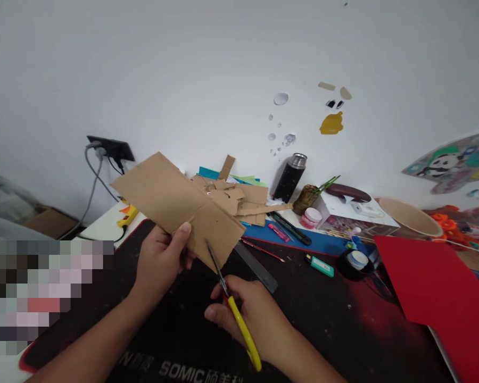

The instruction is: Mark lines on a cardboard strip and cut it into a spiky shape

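Note:
My left hand grips a flat piece of brown cardboard by its lower edge, thumb on top and fingers beneath. The sheet is held tilted above the black mat. In my right hand is a pair of scissors with yellow and red handles. One blade lies over the cardboard's near right part, with its tip short of a small dark hole; the other blade is hidden under the sheet. My right fingers are wrapped about the handles, partly out of sight behind them.
Cardboard scraps pile up against the wall. A black thermos, a utility knife, a grey ruler, a turquoise lighter and a tape roll lie or stand beyond my hands. Red sheets cover the mat's right side.

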`<control>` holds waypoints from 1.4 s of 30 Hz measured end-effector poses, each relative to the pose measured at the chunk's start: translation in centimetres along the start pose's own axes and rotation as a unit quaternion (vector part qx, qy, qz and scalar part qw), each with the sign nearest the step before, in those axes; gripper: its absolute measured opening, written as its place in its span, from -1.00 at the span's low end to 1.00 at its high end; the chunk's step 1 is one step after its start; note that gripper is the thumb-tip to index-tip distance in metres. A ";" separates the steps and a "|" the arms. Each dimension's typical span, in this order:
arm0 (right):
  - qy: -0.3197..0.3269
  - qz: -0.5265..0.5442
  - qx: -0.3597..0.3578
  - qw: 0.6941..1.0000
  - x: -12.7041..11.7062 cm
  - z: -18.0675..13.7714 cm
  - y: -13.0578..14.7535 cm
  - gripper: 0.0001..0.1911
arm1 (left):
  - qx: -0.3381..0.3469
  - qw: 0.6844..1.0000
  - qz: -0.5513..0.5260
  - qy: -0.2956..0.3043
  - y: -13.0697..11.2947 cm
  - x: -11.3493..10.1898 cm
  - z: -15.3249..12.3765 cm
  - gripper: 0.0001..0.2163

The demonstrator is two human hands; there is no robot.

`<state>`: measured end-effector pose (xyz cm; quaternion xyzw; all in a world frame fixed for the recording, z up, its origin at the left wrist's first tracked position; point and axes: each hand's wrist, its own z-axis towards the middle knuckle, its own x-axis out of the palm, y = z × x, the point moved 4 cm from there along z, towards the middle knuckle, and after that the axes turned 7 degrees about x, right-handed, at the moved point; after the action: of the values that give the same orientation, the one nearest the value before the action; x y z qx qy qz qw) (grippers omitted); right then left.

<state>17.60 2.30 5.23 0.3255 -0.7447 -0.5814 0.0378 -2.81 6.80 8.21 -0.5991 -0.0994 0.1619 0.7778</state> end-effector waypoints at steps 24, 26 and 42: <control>-0.074 -0.108 -0.016 0.991 0.2 0.1 0.0 -0.70 | -0.016 0.999 -0.020 0.019 1.0 0.7 -0.1 -0.74; -0.083 -0.121 -0.021 0.989 0.4 0.2 -0.1 -0.70 | -0.014 1.000 -0.016 0.018 1.0 0.7 -0.1 -0.75; -0.108 -0.140 -0.011 0.984 1.3 0.5 -0.4 -0.68 | -0.029 0.999 -0.039 0.021 1.4 0.7 0.0 -0.74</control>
<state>16.53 2.01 4.24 0.3610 -0.6850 -0.6211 -0.1210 -2.34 7.33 6.87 -0.6203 -0.1109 0.1165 0.7677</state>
